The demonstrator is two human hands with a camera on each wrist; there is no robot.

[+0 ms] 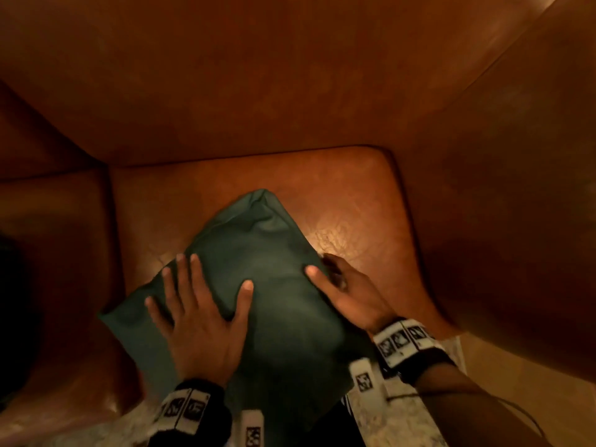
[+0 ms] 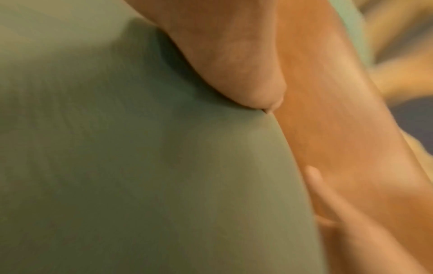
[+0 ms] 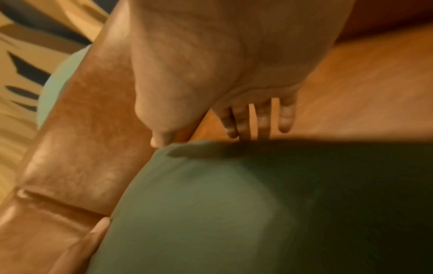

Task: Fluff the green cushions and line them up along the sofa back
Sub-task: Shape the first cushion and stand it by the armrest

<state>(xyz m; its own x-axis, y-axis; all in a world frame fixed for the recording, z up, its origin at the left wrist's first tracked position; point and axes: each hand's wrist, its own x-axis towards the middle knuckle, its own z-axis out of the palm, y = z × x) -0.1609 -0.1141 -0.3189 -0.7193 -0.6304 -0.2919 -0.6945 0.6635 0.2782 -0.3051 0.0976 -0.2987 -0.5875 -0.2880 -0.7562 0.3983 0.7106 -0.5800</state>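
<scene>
One dark green cushion (image 1: 267, 253) lies flat on the brown leather sofa seat (image 1: 354, 195), turned with a corner toward the sofa back (image 1: 258, 91). My left hand (image 1: 200, 301) presses flat on its near left part, fingers spread. My right hand (image 1: 335, 279) is at its right edge: the thumb lies on top and the fingers reach down the side. The right wrist view shows those fingers (image 3: 286, 118) straight, their tips hidden behind the cushion (image 3: 234, 204). In the left wrist view the cushion (image 2: 117, 148) fills the frame under my palm (image 2: 234, 64).
An armrest (image 1: 516, 221) rises at the right. A second seat (image 1: 48, 221) adjoins on the left. Bare seat leather shows between the cushion and the back. A pale patterned floor (image 1: 409, 421) lies below the seat front. Past the seat edge is a blurred pale green shape (image 3: 58, 79).
</scene>
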